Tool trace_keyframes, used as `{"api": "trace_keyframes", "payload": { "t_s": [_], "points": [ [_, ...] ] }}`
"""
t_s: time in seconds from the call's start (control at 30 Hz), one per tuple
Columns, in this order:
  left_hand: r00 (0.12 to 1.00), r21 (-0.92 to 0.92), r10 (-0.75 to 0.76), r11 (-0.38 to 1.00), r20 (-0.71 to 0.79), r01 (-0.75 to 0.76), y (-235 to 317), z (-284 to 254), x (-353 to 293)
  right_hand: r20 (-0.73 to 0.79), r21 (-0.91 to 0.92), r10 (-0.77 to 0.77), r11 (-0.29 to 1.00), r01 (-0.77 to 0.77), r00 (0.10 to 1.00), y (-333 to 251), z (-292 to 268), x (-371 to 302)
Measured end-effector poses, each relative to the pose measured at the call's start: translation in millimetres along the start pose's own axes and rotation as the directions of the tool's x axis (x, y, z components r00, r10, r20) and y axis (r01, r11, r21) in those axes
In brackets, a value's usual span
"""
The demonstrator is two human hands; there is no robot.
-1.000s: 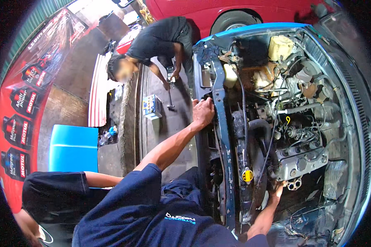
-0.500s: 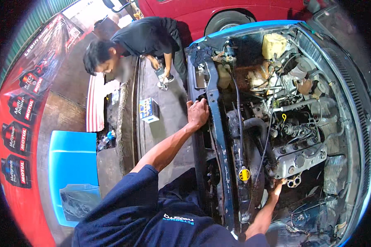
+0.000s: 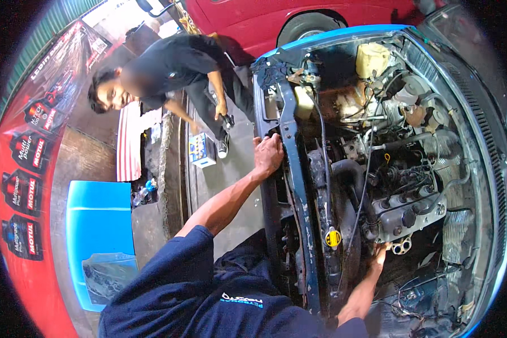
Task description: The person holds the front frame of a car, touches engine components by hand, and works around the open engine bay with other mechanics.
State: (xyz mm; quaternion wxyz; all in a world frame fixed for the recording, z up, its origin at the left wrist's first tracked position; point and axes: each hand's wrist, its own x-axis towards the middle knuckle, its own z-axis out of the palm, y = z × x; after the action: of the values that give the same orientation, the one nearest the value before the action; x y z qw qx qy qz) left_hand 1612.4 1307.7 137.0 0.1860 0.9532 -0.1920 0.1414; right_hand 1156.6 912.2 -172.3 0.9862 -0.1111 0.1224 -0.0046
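Note:
I lean over the open engine bay of a blue car (image 3: 343,35). My left hand (image 3: 268,154) rests on the blue front crossmember (image 3: 292,169), fingers curled over its edge. My right hand (image 3: 378,254) reaches down into the bay and touches the grey engine block (image 3: 408,211) beside a small metal flange (image 3: 402,245). Its fingers are partly hidden, so I cannot see whether they grip anything. A yellow radiator cap (image 3: 333,238) sits between my two arms.
Another person in black (image 3: 174,67) crouches on the concrete floor beyond the car, holding a dark tool (image 3: 226,120). A small blue and white box (image 3: 201,152) lies on the floor. A blue panel (image 3: 98,225) and a red banner (image 3: 22,186) are at left. A red car (image 3: 298,14) stands behind.
The view has shifted, so the other person now shows further right and lower in the picture. My left hand stays on the crossmember and my right hand stays low by the engine.

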Motion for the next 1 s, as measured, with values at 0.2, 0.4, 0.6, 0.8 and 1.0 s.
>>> {"api": "trace_keyframes", "payload": {
  "t_s": [0.2,0.4,0.6,0.8,1.0],
  "points": [
    [1.000,-0.016,0.013,1.000,0.017,-0.012,10.9,4.5,7.4,-0.587,-0.347,-0.285,0.934,0.082,0.758,-8.3,1.5,-0.2],
    [0.999,0.058,0.031,0.998,-0.019,-0.030,1.4,7.2,9.1,-0.613,-0.279,-0.250,0.956,0.090,0.749,8.4,51.5,15.6],
    [0.998,0.070,0.054,0.996,-0.037,-0.051,-1.1,8.5,2.7,-0.632,-0.265,-0.259,0.958,0.111,0.730,16.9,72.1,20.3],
    [0.998,-0.003,0.050,0.999,-0.026,-0.050,18.6,14.5,6.6,-0.038,-0.019,-0.232,0.973,0.231,0.972,-4.9,41.1,-9.4],
    [0.999,0.041,0.041,0.998,-0.003,-0.041,13.4,10.5,6.4,-0.472,-0.368,-0.303,0.921,0.127,0.828,9.5,76.9,6.0]
  ]
}}
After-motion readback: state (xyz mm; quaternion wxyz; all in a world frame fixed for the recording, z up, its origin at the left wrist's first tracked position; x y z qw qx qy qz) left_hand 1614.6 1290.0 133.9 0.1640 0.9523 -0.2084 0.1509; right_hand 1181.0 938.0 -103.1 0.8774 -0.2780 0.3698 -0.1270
